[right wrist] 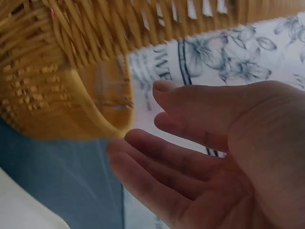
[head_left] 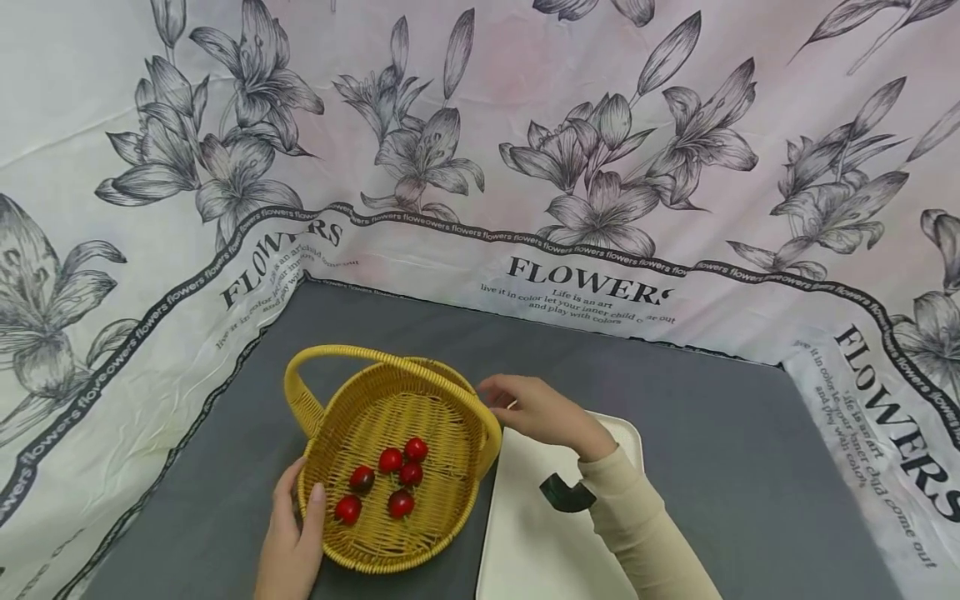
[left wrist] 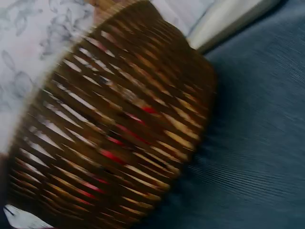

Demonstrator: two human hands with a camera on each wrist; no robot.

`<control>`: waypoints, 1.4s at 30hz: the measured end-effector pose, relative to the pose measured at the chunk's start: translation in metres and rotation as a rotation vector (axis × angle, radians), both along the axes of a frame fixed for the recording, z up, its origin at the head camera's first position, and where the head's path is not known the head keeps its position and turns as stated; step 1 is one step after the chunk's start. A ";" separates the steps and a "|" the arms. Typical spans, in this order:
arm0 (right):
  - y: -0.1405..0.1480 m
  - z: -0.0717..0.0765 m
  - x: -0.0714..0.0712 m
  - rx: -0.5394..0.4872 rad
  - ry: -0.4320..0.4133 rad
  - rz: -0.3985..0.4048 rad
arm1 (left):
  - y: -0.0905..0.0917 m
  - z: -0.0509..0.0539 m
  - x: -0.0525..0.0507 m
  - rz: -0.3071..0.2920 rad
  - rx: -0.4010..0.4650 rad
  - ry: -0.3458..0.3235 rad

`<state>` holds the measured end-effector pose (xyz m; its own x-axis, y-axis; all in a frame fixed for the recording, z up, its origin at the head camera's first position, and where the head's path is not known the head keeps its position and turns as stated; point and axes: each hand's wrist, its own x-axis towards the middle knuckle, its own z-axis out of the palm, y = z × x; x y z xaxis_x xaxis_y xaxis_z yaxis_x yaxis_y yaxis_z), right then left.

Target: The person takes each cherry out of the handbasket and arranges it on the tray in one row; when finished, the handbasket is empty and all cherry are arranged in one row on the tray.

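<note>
A yellow wicker basket (head_left: 431, 533) with a hooped handle (head_left: 360, 353) holds several dark red cherries (head_left: 391, 460). On its left side, my left hand (head_left: 288, 537) grips the rim, thumb over the edge and fingers outside. My right hand (head_left: 542, 412) is by the basket's right side, near the foot of the handle. In the right wrist view, that hand's fingers are spread and loosely bent, with nothing between them. Red shows through the woven wall (left wrist: 119, 119) in the blurred left wrist view, where most of the left hand is out of sight.
A white tray (head_left: 540, 550) lies on the grey table (head_left: 735, 467), right of the basket and partly under the right forearm. Beside that wrist is a dark green curved piece (head_left: 567, 493). Flower-printed cloth (head_left: 450, 225) surrounds the table's back and sides.
</note>
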<state>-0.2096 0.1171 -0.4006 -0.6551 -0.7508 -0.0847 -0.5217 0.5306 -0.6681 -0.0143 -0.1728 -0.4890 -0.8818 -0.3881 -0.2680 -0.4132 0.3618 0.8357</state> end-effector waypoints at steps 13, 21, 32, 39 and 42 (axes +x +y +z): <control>-0.047 -0.004 -0.029 0.055 -0.216 0.208 | 0.003 -0.032 0.002 0.134 0.031 0.265; -0.078 -0.015 -0.050 0.137 -0.418 0.459 | 0.001 -0.038 0.001 0.120 0.030 0.311; -0.101 0.008 -0.077 0.297 -0.500 0.533 | -0.001 -0.038 0.004 0.188 -0.034 0.362; -0.121 -0.008 -0.072 0.338 -0.486 0.597 | -0.002 -0.037 0.004 0.147 -0.064 0.333; -0.121 -0.018 -0.070 0.360 -0.522 0.577 | -0.003 -0.038 0.005 0.138 -0.033 0.348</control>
<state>-0.2794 -0.0043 -0.4189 0.0108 -0.8243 -0.5661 -0.4476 0.5022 -0.7399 -0.0096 -0.1755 -0.5267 -0.8565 -0.5134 0.0527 -0.1536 0.3511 0.9237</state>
